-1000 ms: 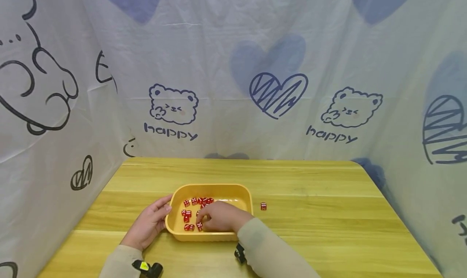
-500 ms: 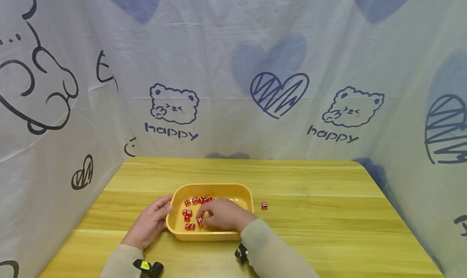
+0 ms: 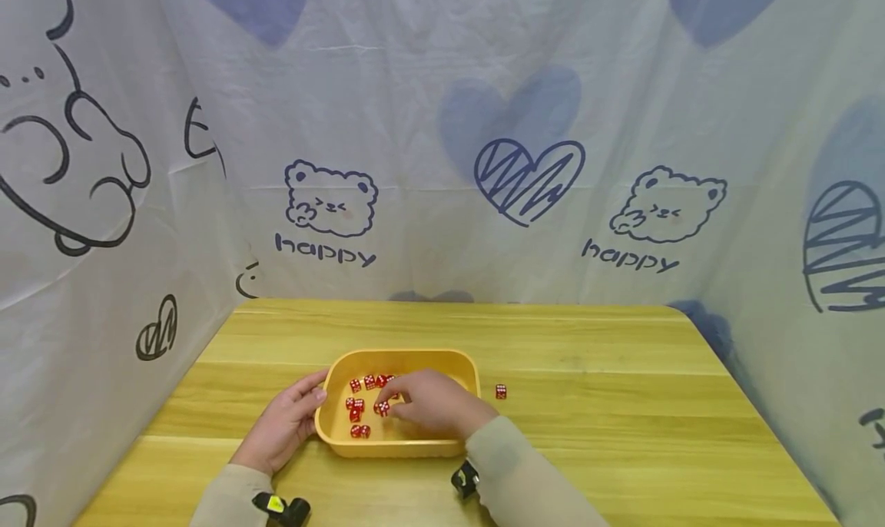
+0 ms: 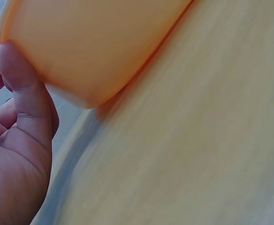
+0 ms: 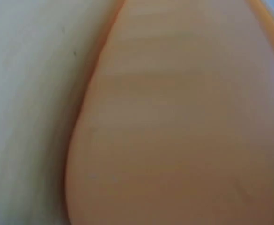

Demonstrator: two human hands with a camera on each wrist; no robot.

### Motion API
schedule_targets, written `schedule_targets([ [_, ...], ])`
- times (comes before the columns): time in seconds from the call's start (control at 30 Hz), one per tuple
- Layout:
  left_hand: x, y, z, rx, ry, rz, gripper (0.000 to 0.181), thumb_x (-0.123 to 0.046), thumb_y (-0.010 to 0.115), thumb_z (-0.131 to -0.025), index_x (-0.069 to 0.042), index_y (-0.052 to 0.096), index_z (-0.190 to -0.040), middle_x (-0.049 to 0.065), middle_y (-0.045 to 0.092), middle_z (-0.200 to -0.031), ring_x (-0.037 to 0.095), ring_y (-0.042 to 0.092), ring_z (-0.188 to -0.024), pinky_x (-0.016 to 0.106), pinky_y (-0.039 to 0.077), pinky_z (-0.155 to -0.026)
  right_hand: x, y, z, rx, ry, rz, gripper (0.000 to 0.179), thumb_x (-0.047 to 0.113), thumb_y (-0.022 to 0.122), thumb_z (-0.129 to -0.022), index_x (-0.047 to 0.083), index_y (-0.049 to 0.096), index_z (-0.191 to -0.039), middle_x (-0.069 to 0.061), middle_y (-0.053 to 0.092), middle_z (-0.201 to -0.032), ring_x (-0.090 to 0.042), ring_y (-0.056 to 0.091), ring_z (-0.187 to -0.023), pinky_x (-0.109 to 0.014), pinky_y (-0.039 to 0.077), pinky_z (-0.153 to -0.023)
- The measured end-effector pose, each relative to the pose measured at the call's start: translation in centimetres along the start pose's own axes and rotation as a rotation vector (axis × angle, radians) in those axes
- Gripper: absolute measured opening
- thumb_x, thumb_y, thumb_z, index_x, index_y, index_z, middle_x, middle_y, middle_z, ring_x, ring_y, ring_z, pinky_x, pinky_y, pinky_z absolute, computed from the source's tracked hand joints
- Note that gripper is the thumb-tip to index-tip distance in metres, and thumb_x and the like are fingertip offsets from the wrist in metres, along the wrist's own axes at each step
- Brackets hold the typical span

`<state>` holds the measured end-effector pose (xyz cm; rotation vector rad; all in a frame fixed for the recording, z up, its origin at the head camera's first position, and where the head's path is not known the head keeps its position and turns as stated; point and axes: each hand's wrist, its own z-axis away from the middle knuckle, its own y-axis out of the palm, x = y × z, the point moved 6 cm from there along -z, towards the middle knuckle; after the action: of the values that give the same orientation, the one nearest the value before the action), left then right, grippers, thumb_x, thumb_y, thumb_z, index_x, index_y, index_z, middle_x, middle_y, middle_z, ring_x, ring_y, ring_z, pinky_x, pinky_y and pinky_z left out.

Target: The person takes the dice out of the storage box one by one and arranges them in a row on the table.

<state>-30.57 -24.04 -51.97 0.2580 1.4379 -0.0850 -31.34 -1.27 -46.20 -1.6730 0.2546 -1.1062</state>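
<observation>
A yellow plastic bin (image 3: 387, 449) stands on the table with several red dice in it, such as the pair of dice (image 3: 360, 431) near its front left corner. My left hand (image 3: 286, 419) holds the bin's left end; in the left wrist view the thumb (image 4: 17, 65) lies on the wall near the rim. Inside the bin, my right hand (image 3: 439, 404) pinches a red die (image 3: 383, 409) between thumb and forefinger. The palm hides some dice behind it. In the right wrist view only the bin's outer wall (image 5: 174, 117) shows, not the hand.
One red die (image 3: 501, 392) lies on the wooden table (image 3: 608, 419) to the right of the bin. White printed curtains (image 3: 429, 266) close off the back and both sides.
The right hand has moved slightly back and right inside the bin, and a die at its fingertips has come along from near the front wall. The left hand stays put.
</observation>
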Motion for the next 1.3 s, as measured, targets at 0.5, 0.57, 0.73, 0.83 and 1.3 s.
schedule_targets([
  [0.5, 0.1, -0.1, 0.1, -0.005, 0.001, -0.012, 0.060, -0.019, 0.053, -0.107, 0.001, 0.028, -0.158, 0.020, 0.052, -0.131, 0.019, 0.062, -0.100, 0.034, 0.059, -0.081, -0.9, -2.5, 1.8, -0.097, 0.006, -0.013, 0.023, 0.029, 0.064, -0.100, 0.032, 0.072, -0.122, 0.007, 0.042, -0.060, -0.007, 0.036, -0.050, -0.024, 0.035, -0.048],
  [0.57, 0.1, -0.1, 0.1, -0.007, -0.001, -0.013, 0.061, -0.019, 0.053, -0.107, 0.000, 0.027, -0.158, 0.020, 0.051, -0.133, 0.018, 0.062, -0.101, 0.034, 0.059, -0.081, -1.1, -2.9, 2.1, -0.111, 0.001, -0.002, 0.024, 0.030, 0.063, -0.101, 0.031, 0.073, -0.123, 0.008, 0.042, -0.059, -0.007, 0.036, -0.049, -0.024, 0.034, -0.048],
  [0.73, 0.0, -0.2, 0.2, -0.005, -0.008, -0.011, 0.061, -0.021, 0.052, -0.107, -0.001, 0.026, -0.159, 0.022, 0.048, -0.138, 0.018, 0.061, -0.102, 0.035, 0.059, -0.082, -1.6, -3.7, 2.7, -0.132, 0.008, 0.003, 0.025, 0.031, 0.062, -0.101, 0.028, 0.072, -0.125, 0.007, 0.047, -0.062, -0.008, 0.039, -0.052, -0.025, 0.036, -0.050],
  [0.83, -0.1, -0.2, 0.2, -0.005, -0.013, -0.009, 0.061, -0.021, 0.052, -0.108, -0.001, 0.026, -0.159, 0.023, 0.048, -0.139, 0.019, 0.062, -0.103, 0.035, 0.059, -0.082, -2.1, -3.9, 3.1, -0.146, 0.014, 0.001, 0.026, 0.031, 0.062, -0.101, 0.028, 0.072, -0.125, 0.007, 0.048, -0.064, -0.008, 0.041, -0.054, -0.026, 0.037, -0.051],
  [1.3, 0.0, -0.2, 0.0, -0.012, -0.014, -0.003, 0.060, -0.021, 0.053, -0.107, 0.000, 0.028, -0.158, 0.020, 0.051, -0.133, 0.020, 0.062, -0.103, 0.034, 0.059, -0.081, -5.3, -5.9, 5.3, -0.224, 0.071, 0.006, 0.024, 0.028, 0.062, -0.101, 0.027, 0.072, -0.123, 0.007, 0.048, -0.062, -0.009, 0.042, -0.055, -0.026, 0.039, -0.051],
])
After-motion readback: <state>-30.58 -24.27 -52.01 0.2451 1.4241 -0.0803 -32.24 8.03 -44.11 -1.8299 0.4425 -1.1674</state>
